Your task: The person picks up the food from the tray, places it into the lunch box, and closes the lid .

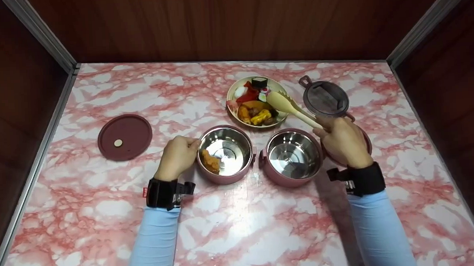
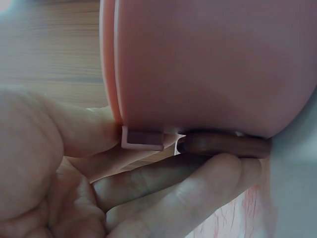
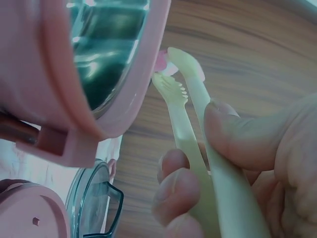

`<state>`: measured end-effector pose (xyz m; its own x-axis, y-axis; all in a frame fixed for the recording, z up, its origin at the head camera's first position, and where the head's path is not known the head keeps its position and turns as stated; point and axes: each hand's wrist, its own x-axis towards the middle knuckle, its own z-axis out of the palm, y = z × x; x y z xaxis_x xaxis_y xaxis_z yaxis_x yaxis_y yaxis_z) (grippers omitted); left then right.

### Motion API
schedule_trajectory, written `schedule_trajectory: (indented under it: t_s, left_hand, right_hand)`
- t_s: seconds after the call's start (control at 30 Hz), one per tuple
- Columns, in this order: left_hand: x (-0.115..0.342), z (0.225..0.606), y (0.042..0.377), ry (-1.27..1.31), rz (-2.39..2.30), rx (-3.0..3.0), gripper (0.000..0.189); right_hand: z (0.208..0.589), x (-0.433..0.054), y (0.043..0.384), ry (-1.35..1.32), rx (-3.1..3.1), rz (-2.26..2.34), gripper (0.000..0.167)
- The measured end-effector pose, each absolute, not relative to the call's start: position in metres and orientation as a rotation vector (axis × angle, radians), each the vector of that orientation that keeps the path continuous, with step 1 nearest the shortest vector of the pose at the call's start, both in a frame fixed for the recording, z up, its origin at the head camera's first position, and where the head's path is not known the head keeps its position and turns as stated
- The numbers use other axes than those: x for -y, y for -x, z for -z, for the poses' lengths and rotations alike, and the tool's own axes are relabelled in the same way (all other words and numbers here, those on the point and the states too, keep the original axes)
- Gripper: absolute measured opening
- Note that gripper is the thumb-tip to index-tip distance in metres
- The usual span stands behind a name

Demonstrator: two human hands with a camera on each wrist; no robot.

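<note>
My left hand [image 1: 178, 157] grips the side of a pink steel-lined food container [image 1: 227, 179], thumb at the rim and fingers under its brown clasp [image 2: 225, 145]. An orange-brown piece of food [image 1: 211, 162] lies inside it. My right hand [image 1: 345, 141] holds pale yellow tongs [image 1: 283, 104], their tips over the right side of a cream plate [image 1: 230, 93] of mixed food. In the right wrist view, a pink-and-white bit [image 3: 166, 64] shows by the tips; whether they grip it I cannot tell. A second pink container [image 1: 290, 180] stands nearer me, with no food visible inside.
A dark red round lid [image 1: 129, 132] lies at the left. Right of the plate is a dark-looking lid with a handle [image 1: 325, 98]. Another reddish lid [image 1: 367, 140] is partly hidden beneath my right hand. Dark wood panels [image 1: 231, 24] enclose the table's back and sides.
</note>
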<state>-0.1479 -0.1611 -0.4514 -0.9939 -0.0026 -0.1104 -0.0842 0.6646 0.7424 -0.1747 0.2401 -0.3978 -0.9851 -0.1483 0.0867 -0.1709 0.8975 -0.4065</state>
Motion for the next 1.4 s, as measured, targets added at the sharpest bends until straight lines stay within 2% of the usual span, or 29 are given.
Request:
schedule_trajectory:
  t_s: [0.27,0.57,0.93,1.4]
  left_hand:
    - [0.162,0.450,0.148,0.080,-1.236,-2.761,0.028]
    - [0.161,0.450,0.148,0.080,-1.233,-2.750,0.029]
    - [0.163,0.451,0.148,0.075,-1.228,-2.758,0.027]
    - [0.162,0.451,0.148,0.063,-1.217,-2.769,0.029]
  right_hand:
    - [0.388,-0.240,0.157,-0.255,2.966,-0.744,0.046]
    - [0.382,-0.224,0.132,-0.315,2.885,-0.931,0.042]
    - [0.374,-0.195,0.110,-0.422,2.919,-0.872,0.043]
    - [0.375,-0.179,0.101,-0.501,2.989,-0.840,0.044]
